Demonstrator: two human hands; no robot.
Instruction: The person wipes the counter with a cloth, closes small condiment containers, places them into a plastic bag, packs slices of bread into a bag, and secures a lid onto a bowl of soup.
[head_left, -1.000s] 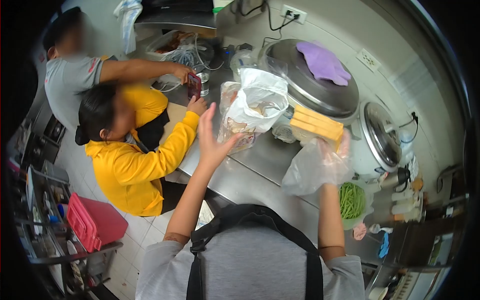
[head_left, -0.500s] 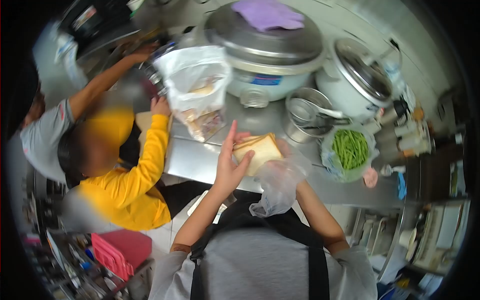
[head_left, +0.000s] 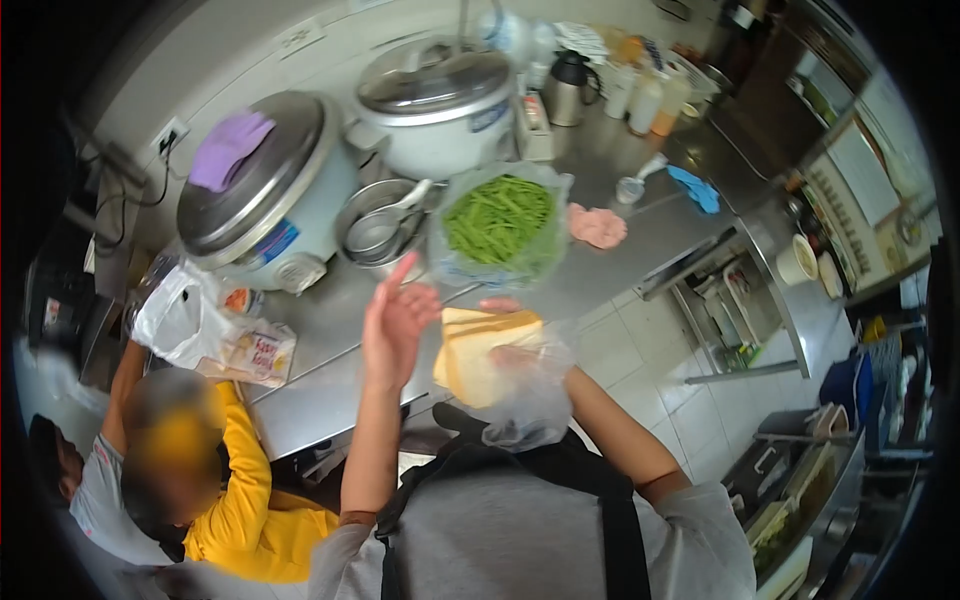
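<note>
My right hand [head_left: 515,357] grips a small stack of white bread slices [head_left: 470,352] in front of my body. A crumpled clear plastic bag [head_left: 530,415] hangs around that hand and below the bread. To the left of the slices, my left hand [head_left: 398,320] is raised with its fingers apart, and nothing is in it. Beyond the bread, a bowl lined with clear plastic holds cut green beans [head_left: 500,220]. On the left of the counter, a white plastic bag [head_left: 195,315] stands beside a printed bread bag [head_left: 260,352].
Two large rice cookers [head_left: 260,180] stand at the back, one with a purple cloth [head_left: 230,150] on its lid. A metal pot [head_left: 375,235] holds ladles. Pink cloth [head_left: 597,227] and blue cloth [head_left: 695,188] lie rightward. A person in yellow [head_left: 255,530] and another in grey stand left.
My view has swung to the right. My left hand has come off the bread and moved apart from it; the slices stay in my right hand.
</note>
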